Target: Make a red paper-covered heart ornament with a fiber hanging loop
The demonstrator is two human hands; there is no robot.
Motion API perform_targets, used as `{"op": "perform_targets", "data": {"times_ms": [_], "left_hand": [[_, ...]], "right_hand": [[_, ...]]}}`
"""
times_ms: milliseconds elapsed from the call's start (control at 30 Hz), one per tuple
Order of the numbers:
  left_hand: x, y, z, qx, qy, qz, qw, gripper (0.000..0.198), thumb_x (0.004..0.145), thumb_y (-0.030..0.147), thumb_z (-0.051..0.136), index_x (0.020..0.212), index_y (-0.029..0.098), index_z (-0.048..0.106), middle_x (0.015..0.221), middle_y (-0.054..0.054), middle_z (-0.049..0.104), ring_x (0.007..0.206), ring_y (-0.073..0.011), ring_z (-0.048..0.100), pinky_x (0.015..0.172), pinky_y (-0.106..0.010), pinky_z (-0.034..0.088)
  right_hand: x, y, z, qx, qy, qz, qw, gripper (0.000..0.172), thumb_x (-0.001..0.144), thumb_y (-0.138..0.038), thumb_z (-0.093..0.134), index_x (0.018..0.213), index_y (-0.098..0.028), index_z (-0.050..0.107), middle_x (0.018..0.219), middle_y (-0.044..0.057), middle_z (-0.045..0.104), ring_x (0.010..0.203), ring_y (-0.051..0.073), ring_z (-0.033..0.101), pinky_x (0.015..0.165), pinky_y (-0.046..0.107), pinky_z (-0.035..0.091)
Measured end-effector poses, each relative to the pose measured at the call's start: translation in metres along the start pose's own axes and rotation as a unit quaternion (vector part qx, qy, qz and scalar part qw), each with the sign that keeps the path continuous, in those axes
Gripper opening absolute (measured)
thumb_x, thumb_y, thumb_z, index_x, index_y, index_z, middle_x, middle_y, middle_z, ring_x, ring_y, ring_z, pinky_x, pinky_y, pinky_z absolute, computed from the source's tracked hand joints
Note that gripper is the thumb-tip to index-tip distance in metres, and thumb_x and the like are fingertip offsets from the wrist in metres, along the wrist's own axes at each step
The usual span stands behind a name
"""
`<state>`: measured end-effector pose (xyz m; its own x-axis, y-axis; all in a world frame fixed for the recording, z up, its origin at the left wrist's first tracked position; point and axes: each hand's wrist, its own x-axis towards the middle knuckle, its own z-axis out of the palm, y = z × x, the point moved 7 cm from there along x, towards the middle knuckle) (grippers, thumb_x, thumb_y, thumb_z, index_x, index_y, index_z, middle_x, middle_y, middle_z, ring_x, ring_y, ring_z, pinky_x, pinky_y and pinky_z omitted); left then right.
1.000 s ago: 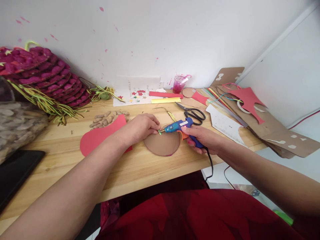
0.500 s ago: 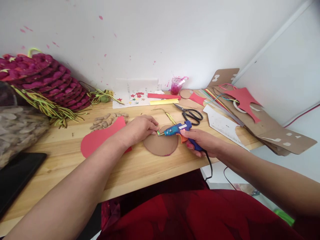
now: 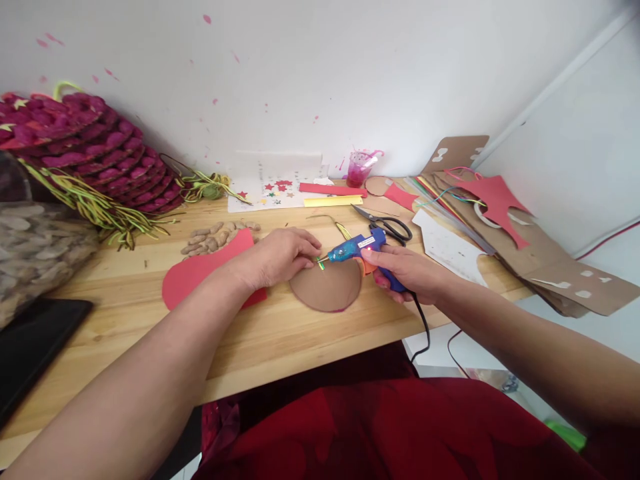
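A blue glue gun with an orange trigger is gripped in my right hand, its nozzle pointing left. Below the nozzle lies a round cardboard disc on the table. My left hand has its fingertips pinched together at the disc's upper left edge, on a short end of green and yellow yarn. The nozzle tip meets or nearly meets this yarn; which of the two I cannot tell. More yarn shows behind the glue gun. Under my left wrist rests a red paper shape.
Black scissors lie behind my right hand. Peanuts in shells sit behind the red paper. A cup of pink liquid stands by the wall. Cardboard sheets fill the right side; a dark flat device lies at left.
The glue gun's nozzle has shifted slightly up along the yarn at the disc's edge. My left hand keeps its pinch. The whole view has moved a little.
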<state>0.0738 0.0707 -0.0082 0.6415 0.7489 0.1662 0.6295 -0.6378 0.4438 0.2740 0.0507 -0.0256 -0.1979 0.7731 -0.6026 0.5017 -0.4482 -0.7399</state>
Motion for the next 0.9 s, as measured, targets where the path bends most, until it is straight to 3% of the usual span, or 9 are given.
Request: {"op": "perform_targets", "data": {"times_ms": [533,900], "left_hand": [[0.001,-0.005,0.009,0.040,0.000,-0.015,0.999,0.025,0.089,0.020,0.057,0.098,0.026,0.080,0.120,-0.003,0.073,0.108,-0.0182,0.068,0.094,-0.028,0.052],[0.001,-0.002,0.006,0.052,0.002,-0.017,0.999,0.026,0.088,0.019,0.058,0.104,0.025,0.078,0.121,-0.003,0.073,0.110,-0.0196,0.068,0.097,-0.030,0.051]], "right_hand": [[-0.004,0.013,0.004,0.017,-0.014,0.013,1.000,0.028,0.097,-0.048,0.050,0.086,-0.023,0.046,0.052,-0.007,0.050,0.028,0.007,0.041,0.026,0.016,0.021],[-0.008,0.020,0.003,0.084,-0.013,0.041,0.996,0.041,0.097,-0.053,0.046,0.075,-0.019,0.046,0.052,-0.006,0.048,0.028,0.005,0.040,0.026,0.016,0.019]]}}
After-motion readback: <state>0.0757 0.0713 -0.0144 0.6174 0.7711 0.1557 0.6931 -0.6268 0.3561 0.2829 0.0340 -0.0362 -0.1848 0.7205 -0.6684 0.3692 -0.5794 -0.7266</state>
